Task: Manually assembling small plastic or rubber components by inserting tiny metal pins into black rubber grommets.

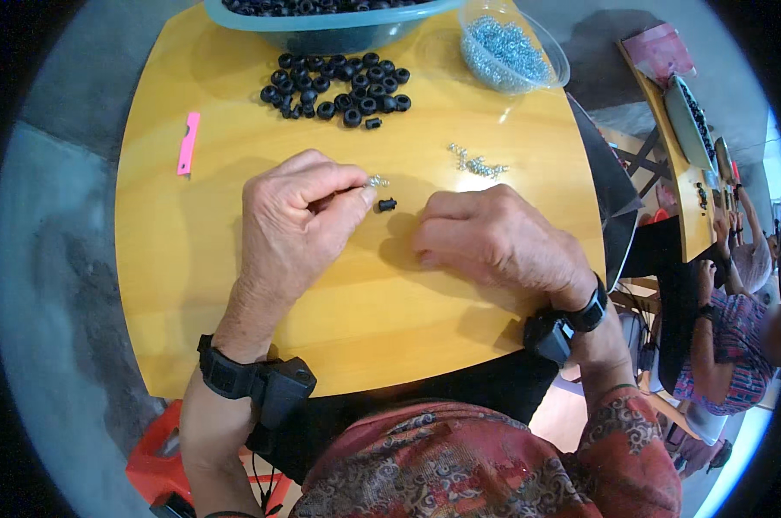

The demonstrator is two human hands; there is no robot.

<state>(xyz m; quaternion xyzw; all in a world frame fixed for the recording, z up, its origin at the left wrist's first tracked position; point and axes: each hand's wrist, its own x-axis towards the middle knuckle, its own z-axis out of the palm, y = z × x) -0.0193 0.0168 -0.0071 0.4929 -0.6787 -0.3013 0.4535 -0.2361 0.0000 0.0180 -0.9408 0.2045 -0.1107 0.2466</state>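
Note:
My left hand [297, 211] is closed in a pinch, thumb against forefinger, with a few small shiny metal pieces [377, 181] showing at its fingertips. Just below those tips, a small black plastic part [387, 205] lies on the yellow table [347, 302]. To the right of that part, my right hand [494, 231] is held low over the table, its fingers curled and pressed together. Whatever it may hold is hidden. Beyond my right hand lies a small scatter of the same metal pieces [477, 164].
Many black ring-like parts [352, 86] form a loose pile beyond my hands. A blue basin [339, 33] of black parts and a clear bowl [553, 65] of metal pieces stand at the far side. A pink strip [188, 142] lies left. People work at another table [692, 216] on the right.

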